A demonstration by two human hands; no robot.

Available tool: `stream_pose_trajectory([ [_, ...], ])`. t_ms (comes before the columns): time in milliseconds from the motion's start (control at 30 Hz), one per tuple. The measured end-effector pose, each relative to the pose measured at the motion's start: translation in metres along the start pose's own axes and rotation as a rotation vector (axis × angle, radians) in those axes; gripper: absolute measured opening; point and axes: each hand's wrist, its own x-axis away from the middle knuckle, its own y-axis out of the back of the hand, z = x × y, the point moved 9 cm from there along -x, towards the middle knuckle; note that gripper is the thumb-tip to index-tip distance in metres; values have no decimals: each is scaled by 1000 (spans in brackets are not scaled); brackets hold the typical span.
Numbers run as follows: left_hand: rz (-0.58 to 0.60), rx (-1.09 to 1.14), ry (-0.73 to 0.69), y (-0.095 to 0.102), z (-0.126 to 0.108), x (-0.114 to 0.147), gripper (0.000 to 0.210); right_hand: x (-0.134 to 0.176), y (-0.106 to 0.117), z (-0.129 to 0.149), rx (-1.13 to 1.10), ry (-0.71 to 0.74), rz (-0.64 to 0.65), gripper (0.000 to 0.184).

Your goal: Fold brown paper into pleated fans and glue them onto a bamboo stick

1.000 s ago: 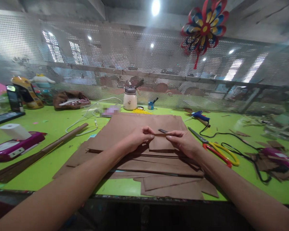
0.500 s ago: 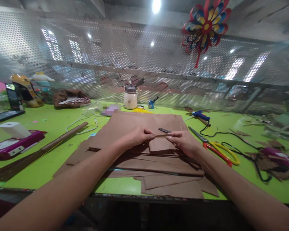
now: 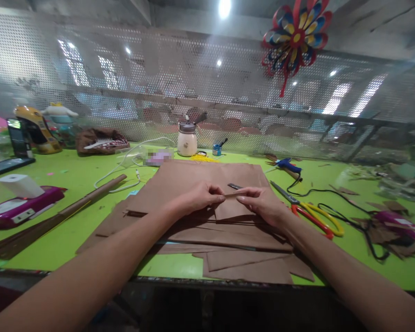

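My left hand (image 3: 204, 197) pinches the left end of the top edge of a small piece of brown paper (image 3: 233, 211). At the other end of that edge, my right hand (image 3: 261, 203) pinches it between thumb and fingers. The piece hangs toward me over a stack of larger brown paper sheets (image 3: 200, 173). Just beyond my right fingertips lies a dark, flat blade-like strip (image 3: 234, 186), its near end partly hidden by the hand. More brown paper pieces (image 3: 249, 267) lie at the table's front edge.
Scissors with red and yellow handles (image 3: 314, 219) lie right of my right hand. A blue glue gun (image 3: 288, 165) with a black cord sits behind them. Rolled brown paper (image 3: 65, 214) and a purple power strip (image 3: 24, 210) are at left. A white jar (image 3: 187, 140) stands at the back.
Both hands keep their pinch on the small paper. The right fingertips have shifted slightly left along its edge; otherwise the scene looks the same.
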Motion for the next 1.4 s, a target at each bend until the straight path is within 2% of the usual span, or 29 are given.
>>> stream_pose_trajectory([
  [67, -5, -8, -19, -1, -3, 0, 24, 2, -2, 4, -11, 22, 6, 40],
  [233, -52, -115, -87, 1, -11, 1, 20, 1, 1, 2, -38, 9, -27, 30],
  [400, -124, -269, -253, 3, -24, 3, 19, 1, 3, 3, -88, 45, -42, 34],
  [533, -155, -298, -323, 5, -32, 5, 20, 3, 1, 5, -94, 42, -13, 28],
  [600, -113, -243, -276, 3, -32, 6, 21, 3, 2, 5, -112, 33, -25, 25],
  [733, 1, -51, -89, -3, -24, 9, 29, 2, 3, 4, -128, 38, -43, 25],
  [833, 36, 49, 3, -5, -17, 11, 40, 2, 1, 6, -86, 64, -47, 24],
  [1033, 156, 60, -24, -18, -17, 13, 40, 7, -5, 15, -74, 111, -36, 21],
  [1200, 114, 11, -20, -13, -18, 15, 40, 9, -6, 18, -54, 137, -37, 23],
  [1400, 95, -39, -24, -10, -19, 14, 40, 12, -9, 29, 53, 239, -33, 22],
])
